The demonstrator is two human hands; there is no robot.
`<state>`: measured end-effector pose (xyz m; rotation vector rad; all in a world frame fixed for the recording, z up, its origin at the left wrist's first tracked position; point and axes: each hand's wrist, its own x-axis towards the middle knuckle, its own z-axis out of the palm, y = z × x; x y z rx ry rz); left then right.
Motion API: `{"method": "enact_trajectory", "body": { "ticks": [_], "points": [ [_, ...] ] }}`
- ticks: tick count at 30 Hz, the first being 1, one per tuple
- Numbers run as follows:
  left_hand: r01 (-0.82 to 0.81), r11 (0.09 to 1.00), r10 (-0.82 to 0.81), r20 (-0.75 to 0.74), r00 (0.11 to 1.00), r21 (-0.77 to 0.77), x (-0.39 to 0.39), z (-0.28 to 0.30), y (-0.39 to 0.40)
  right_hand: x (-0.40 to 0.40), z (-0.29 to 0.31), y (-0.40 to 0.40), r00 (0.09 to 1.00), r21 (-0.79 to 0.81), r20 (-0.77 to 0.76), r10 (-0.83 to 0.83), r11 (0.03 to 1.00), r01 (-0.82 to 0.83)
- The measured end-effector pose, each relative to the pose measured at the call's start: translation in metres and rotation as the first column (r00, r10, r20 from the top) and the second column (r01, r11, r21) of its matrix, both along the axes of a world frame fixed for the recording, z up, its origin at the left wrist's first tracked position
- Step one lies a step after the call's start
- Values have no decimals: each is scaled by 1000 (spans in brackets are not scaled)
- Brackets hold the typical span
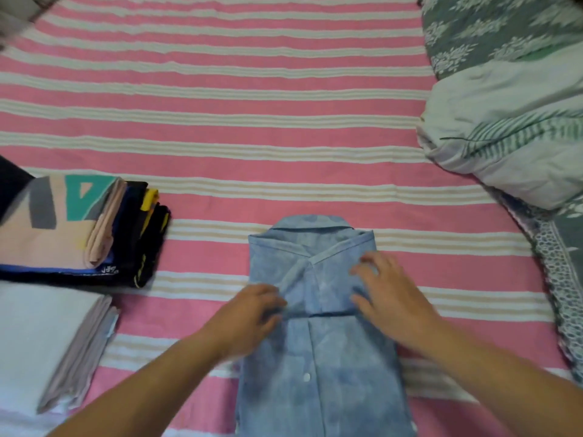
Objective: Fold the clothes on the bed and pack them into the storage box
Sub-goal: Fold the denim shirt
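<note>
Shirt (pixel 318 335), pale blue denim with a collar and white buttons, lies at the lower centre of the frame on the pink-and-white striped bedsheet (pixel 220 127), its sides already turned in to a narrow rectangle and a folded edge crossing just below the collar. The step in hand looks like the folding of this garment, partway through. The left hand (pixel 252 316) rests on the shirt's left edge beside that crossing fold, its fingers curled at the cloth; whether they pinch it I cannot tell through the blur. The right hand (pixel 388 294) lies flat on the shirt's upper right, fingers spread and pressing the fabric down. Next, I judge, the lower half must be brought up toward the collar, keeping the edges square. At the left of the frame sit a stack of dark and patterned folded clothes (pixel 79 228) and, below it, a pale folded pile (pixel 50 342). No storage box is in view.
</note>
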<state>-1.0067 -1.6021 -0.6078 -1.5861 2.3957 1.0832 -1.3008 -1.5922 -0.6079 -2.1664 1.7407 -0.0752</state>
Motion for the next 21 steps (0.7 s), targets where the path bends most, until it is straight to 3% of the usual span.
{"method": "enact_trajectory", "body": {
  "ticks": [3,5,8,10,14,16,18,21],
  "points": [
    [-210,971,205,-54,977,-115,-1,6,-65,-5,8,-71,1000,59,-8,-5,998,5],
    [-283,954,280,-41,959,-95,-2,0,-103,-4,-1,-108,999,144,-46,17,990,-10],
    [-235,970,232,58,971,56,-5,-18,-134,8,-20,-137,994,288,-88,68,957,-40],
    [-196,978,184,148,972,72,-11,-32,-145,17,-32,-144,984,328,-142,106,943,-55],
    [32,978,61,428,901,-207,-27,-53,-143,29,-46,-144,942,244,-314,119,969,-41],
    [83,949,73,471,879,-303,-35,-64,-139,34,-51,-145,946,225,-310,98,974,-27],
    [-29,971,125,397,909,-238,-37,-66,-141,38,-52,-147,967,262,-251,37,965,31],
    [-265,963,248,250,936,40,-29,-53,-149,37,-44,-150,989,330,-150,17,943,34]
  ]
}}
